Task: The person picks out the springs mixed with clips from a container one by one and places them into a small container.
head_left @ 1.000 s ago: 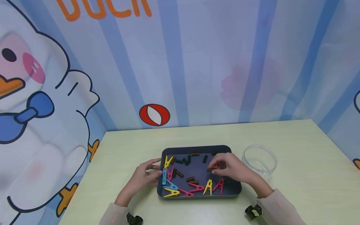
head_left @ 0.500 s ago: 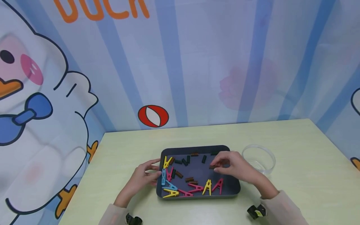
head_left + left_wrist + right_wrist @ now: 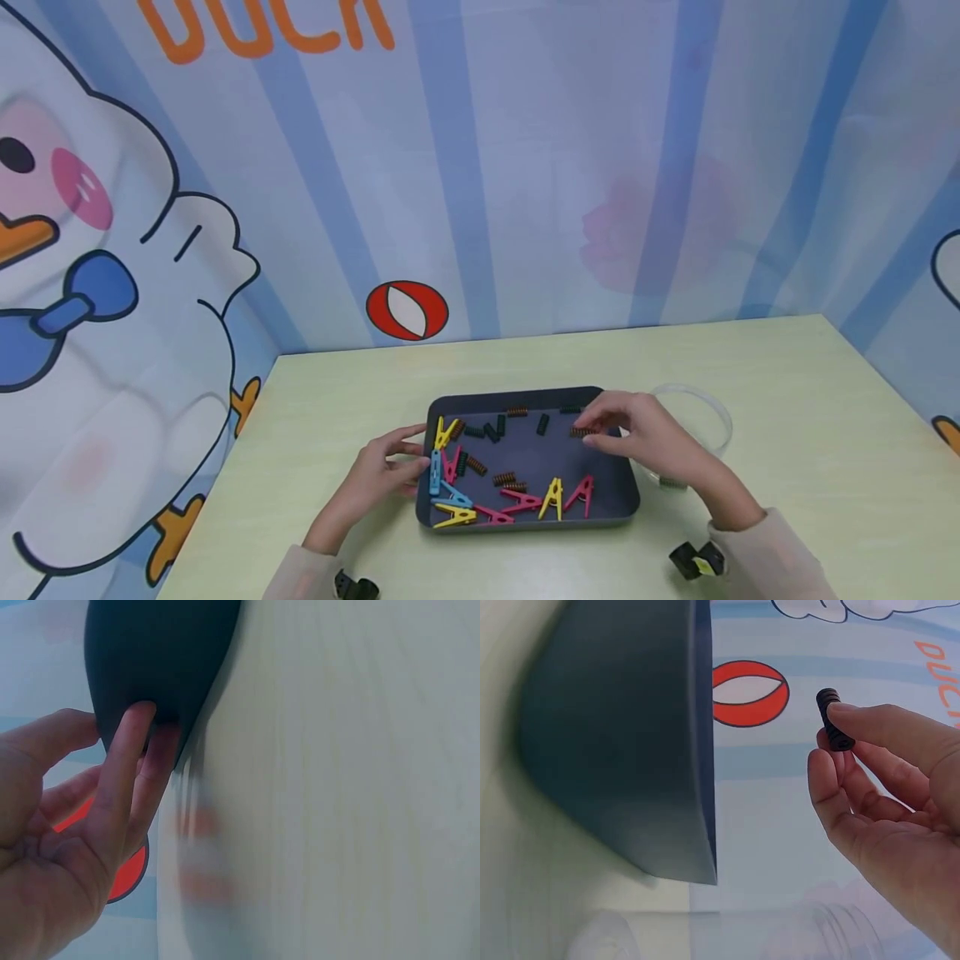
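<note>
A pale blue striped backdrop (image 3: pixel 540 167) rises behind; its orange lettering (image 3: pixel 262 37) sits at eleven o'clock in the head view, tops cropped, while the right wrist view gives a sideways DUC before the edge cuts in. Below stands a pale wood-grain table (image 3: pixel 360 375). On it is a dark tray (image 3: pixel 558 462), with a clear bowl (image 3: pixel 726 414) between two and three o'clock of it, partly hidden by the forearm. The left hand (image 3: pixel 382 471) holds the tray's wall at nine o'clock; the left wrist view shows fingertips against its outside. The right hand (image 3: pixel 645 433) is at two o'clock. Coloured pegs (image 3: pixel 552 497) run from ten o'clock round through six to four. Smallest, a copper-brown spring (image 3: pixel 580 432) is pinched in the right hand, and the right wrist view shows it above the rim
</note>
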Available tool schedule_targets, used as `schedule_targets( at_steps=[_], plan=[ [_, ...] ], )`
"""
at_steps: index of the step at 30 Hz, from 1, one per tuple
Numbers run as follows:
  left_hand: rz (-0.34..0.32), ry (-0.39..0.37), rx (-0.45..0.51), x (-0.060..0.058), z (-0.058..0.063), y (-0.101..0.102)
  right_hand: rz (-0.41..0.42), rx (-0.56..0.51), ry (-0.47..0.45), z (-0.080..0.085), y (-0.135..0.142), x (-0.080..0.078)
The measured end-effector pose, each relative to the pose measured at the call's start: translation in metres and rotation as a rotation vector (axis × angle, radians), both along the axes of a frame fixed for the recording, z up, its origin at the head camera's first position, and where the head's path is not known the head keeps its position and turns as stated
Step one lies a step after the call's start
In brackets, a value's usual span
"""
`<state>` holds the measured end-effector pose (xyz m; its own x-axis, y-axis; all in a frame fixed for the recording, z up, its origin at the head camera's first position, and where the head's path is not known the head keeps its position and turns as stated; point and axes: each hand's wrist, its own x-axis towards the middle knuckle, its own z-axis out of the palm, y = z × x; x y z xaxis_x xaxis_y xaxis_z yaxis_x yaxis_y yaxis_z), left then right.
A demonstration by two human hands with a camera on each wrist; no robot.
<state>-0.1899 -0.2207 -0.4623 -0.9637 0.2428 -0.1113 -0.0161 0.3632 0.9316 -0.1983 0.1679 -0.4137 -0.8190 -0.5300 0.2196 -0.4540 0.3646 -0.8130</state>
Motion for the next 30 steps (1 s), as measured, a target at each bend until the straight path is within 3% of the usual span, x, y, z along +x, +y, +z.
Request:
schedule_targets(
  at_steps=[13,20,30],
  plan=[
    [0.003,-0.006,-0.015,-0.003,-0.001,0.000,-0.058,-0.052,0.072,0.009,0.020,0.002],
    [0.002,-0.003,-0.008,0.000,0.005,0.002,-0.071,-0.048,0.113,0.009,0.028,0.002],
    [0.012,-0.003,-0.010,-0.001,-0.002,0.000,-0.117,-0.046,0.123,0.007,0.044,0.003]
  ],
)
